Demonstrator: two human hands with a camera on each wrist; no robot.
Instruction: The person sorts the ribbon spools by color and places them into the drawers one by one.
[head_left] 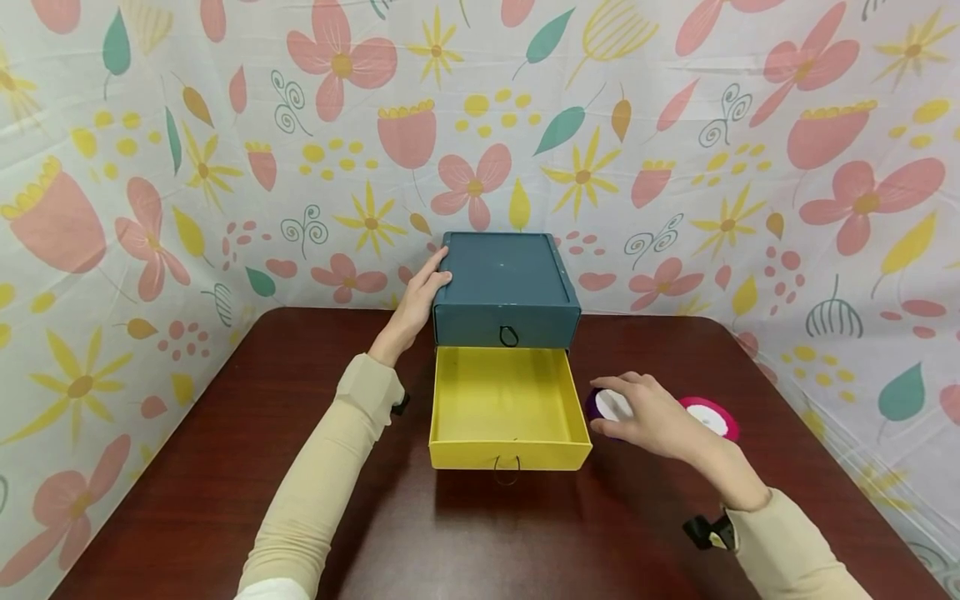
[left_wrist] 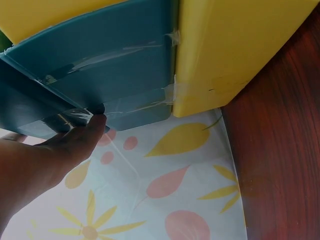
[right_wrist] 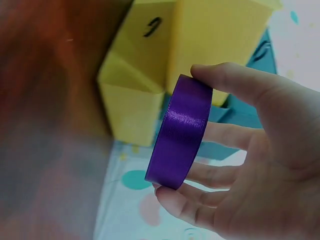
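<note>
In the head view, my right hand (head_left: 648,417) holds a roll of purple ribbon (head_left: 597,405) with a white centre, just right of the pulled-out yellow drawer (head_left: 510,456). The right wrist view shows the shiny purple ribbon (right_wrist: 180,132) pinched at its edges between thumb and fingertips. My left hand (head_left: 416,304) rests against the left side of a blue drawer box (head_left: 506,271), fingers extended along its upper edge. Up close in the left wrist view, the left hand (left_wrist: 65,155) touches the blue wall (left_wrist: 115,70), where strips of clear tape show.
A pink ribbon roll (head_left: 726,417) with a white centre lies on the dark wooden table (head_left: 360,533), behind the right wrist. Black loop handles (head_left: 508,336) hang on the drawer fronts. A flowered cloth (head_left: 472,108) covers the wall behind the box.
</note>
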